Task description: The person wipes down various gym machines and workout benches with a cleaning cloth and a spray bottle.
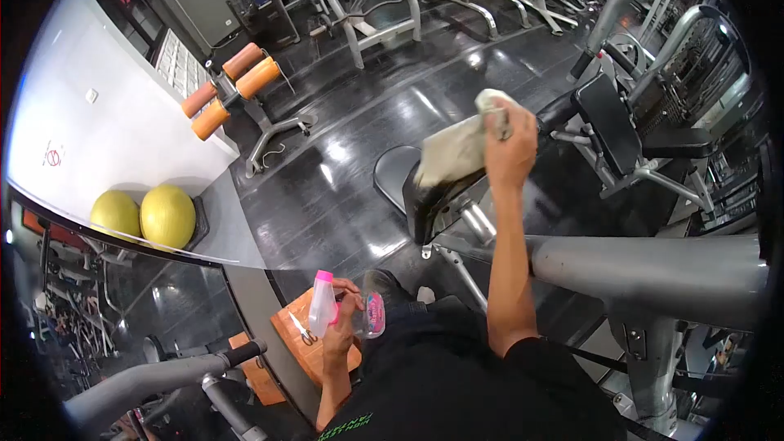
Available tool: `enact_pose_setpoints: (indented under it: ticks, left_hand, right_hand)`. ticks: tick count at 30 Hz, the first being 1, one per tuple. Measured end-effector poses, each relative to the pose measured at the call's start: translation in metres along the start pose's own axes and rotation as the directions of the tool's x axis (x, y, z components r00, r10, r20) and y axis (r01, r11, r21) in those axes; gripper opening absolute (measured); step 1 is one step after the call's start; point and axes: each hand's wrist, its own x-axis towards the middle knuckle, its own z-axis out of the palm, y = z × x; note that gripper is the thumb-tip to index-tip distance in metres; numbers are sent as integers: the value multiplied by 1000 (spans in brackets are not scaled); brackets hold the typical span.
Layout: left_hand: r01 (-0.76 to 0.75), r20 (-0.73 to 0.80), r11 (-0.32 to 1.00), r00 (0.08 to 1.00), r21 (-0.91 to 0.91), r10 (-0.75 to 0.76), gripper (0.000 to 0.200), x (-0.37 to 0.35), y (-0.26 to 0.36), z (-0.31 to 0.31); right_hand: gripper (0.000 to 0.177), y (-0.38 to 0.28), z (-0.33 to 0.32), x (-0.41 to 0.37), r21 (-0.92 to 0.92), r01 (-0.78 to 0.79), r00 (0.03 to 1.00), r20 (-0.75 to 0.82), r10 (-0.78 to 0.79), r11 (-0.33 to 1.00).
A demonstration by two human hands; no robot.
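Observation:
My left hand is wrapped round a clear spray bottle with a pink and white spray head, held low near my body. Farther out, my right hand grips a pale, off-white cloth. The cloth hangs over the black padded part of a gym machine and overlaps its top in this view. Behind that pad is a rounded black seat. Under the bottle, a pair of scissors lies on an orange-brown wooden surface.
Thick grey machine bars cross close on my right, and another grey bar stands at lower left. Two yellow exercise balls sit by the white wall. A stand with orange rollers and a black-padded bench machine are farther off.

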Motion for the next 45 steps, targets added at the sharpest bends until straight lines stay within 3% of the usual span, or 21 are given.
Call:
enact_pose_setpoints:
  ticks: [2, 6, 9, 11, 13, 14, 17, 18, 20, 22, 24, 26, 28, 31, 32, 33, 37, 38, 40, 43, 45]
  left_hand:
    - [-67, 15, 998, 998, -12, 67, 13, -2, -6, -9]
    - [-46, 52, 998, 997, -36, 48, 14, -4, -8, -11]
    - [-30, 84, 998, 996, -56, 35, 15, -4, -13, -13]
    - [-16, 83, 998, 996, -60, 21, 15, -2, -12, -10]
    - [-1, 98, 998, 995, -65, 8, 15, 1, -12, -7]
    - [0, 112, 998, 994, -69, 8, 15, 4, -13, -5]
    - [5, 165, 999, 986, -52, 4, 15, 13, -9, 3]
    - [4, 190, 1000, 982, -30, 2, 14, 16, -7, 6]
    - [-4, 189, 999, 982, -45, 12, 13, 18, -6, 11]
    - [-9, 183, 998, 983, -62, 21, 12, 20, -7, 13]
    - [-4, 180, 999, 984, -43, 12, 11, 20, -9, 12]
    - [-3, 173, 998, 985, -59, 13, 11, 20, -9, 13]
    - [0, 166, 997, 986, -76, 13, 12, 19, -10, 13]
    - [-5, 169, 995, 985, -95, 21, 12, 20, -14, 13]
    - [-1, 157, 993, 987, -115, 19, 12, 19, -15, 13]
    - [3, 148, 991, 989, -137, 17, 11, 20, -16, 15]
    - [55, 198, 992, 980, -112, -32, 12, 26, -18, 21]
    - [65, 197, 990, 980, -127, -39, 13, 27, -19, 23]
    - [79, 189, 988, 981, -131, -54, 13, 28, -17, 25]
    - [64, 213, 993, 976, -101, -42, 13, 31, -12, 28]
    - [59, 220, 995, 975, -84, -39, 12, 30, -13, 27]
  right_hand:
    - [26, 35, 6, 18, 170, -327, 945, 70, 320, 930]
    - [24, 39, 21, 16, 315, -479, 867, 22, 498, 819]
    - [25, 20, 17, -3, 324, -207, 952, -150, 266, 923]
    - [25, -7, 5, -19, 212, 0, 990, -137, 29, 977]
    - [23, -25, -2, -39, 251, 203, 977, 8, -211, 947]
    - [25, -35, -4, -48, 234, 403, 913, -34, -407, 885]
    - [30, -54, -1, -94, 145, 534, 804, 216, -554, 833]
    - [30, -51, -2, -102, 138, 532, 808, 212, -549, 836]
    - [28, -46, -3, -110, 341, 601, 613, 384, -691, 723]
    - [27, -46, -11, -97, 395, 563, 620, 379, -687, 726]
    - [26, -46, -16, -77, 481, 365, 851, 174, -495, 797]
    - [26, -31, -18, -52, 270, 375, 927, -121, -355, 887]
    - [29, -6, -6, -34, 273, 117, 947, -320, -24, 955]
    - [31, 23, 13, -51, 352, -17, 940, -314, 135, 936]
    - [34, 20, 18, -65, 255, -24, 931, -347, 115, 967]
    - [35, 19, 10, -80, 169, 38, 964, -267, 9, 985]
    - [34, 54, 22, -206, 245, 94, 979, 155, -135, 965]
    - [38, 26, 10, -216, 233, -50, 969, 247, -9, 971]
    - [40, 26, 2, -214, 370, -220, 895, 445, 36, 902]
    - [35, 27, -1, -180, 330, -39, 993, 117, 0, 943]
    - [25, 19, -7, -148, 369, 13, 992, -121, 34, 929]
